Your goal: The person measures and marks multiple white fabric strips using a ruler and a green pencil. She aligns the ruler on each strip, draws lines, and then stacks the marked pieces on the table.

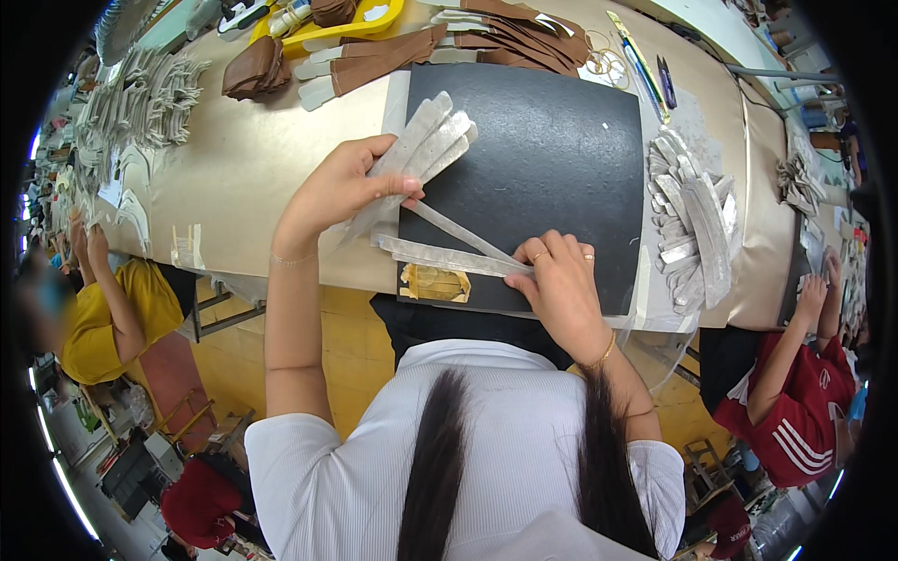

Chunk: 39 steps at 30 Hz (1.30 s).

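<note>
My left hand (351, 182) is closed around a fanned bundle of pale grey strips (426, 136), held above the left edge of a black mat (552, 150). A narrow pale strip (465, 232) slants from near my left fingers to my right hand (566, 280). Low on the mat, my right fingers pinch that strip's end against the end of another grey strip (440, 256), which lies nearly level. My fingertips partly hide where the two ends meet. Just below the level strip, a crinkled yellowish patch (435, 283) is stuck to the mat's lower left corner.
A heap of grey strips (692, 220) lies right of the mat. Brown strips (524, 42), a stack of brown pieces (255, 68) and a yellow tray (383, 26) stand behind. Pens (641, 70) lie far right. Co-workers sit left (122, 309) and right (786, 402).
</note>
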Available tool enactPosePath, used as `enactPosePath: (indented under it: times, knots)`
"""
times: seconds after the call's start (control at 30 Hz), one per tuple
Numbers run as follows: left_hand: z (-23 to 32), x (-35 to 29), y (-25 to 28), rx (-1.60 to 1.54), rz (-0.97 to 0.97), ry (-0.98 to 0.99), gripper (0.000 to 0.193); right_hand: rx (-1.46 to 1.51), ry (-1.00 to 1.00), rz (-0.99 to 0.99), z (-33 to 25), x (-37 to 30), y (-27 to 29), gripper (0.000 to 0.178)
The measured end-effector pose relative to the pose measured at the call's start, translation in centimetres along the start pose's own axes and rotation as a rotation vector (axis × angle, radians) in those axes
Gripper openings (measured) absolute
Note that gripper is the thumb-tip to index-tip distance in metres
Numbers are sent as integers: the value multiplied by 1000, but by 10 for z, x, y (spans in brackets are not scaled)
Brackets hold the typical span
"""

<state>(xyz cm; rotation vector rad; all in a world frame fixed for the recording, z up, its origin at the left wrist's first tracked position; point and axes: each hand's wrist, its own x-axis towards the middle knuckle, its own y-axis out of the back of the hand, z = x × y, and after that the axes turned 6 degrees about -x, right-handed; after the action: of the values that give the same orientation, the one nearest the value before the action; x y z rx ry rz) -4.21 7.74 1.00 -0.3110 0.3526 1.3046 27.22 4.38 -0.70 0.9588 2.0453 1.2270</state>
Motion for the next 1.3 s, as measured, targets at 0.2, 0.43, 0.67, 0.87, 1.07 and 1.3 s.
enactPosePath:
  times: [0.2,0.43,0.67,0.87,1.07,1.3]
  knots:
    - [12,16,-1,18,-7,-8,32,-50,46,35,-3,-3,1,20]
    - [18,70,-25,82,-257,-155,34,52,213,-142,3,21,54,16]
    - [18,98,-81,156,-436,-62,35,154,132,93,48,58,82,19]
    - [21,91,-98,-92,-459,56,40,258,-2,115,64,59,88,25]
    - [20,90,-108,-166,-387,80,54,451,-98,513,71,57,78,65]
    - [24,76,-128,-115,-235,-75,48,1266,-170,337,66,36,10,78]
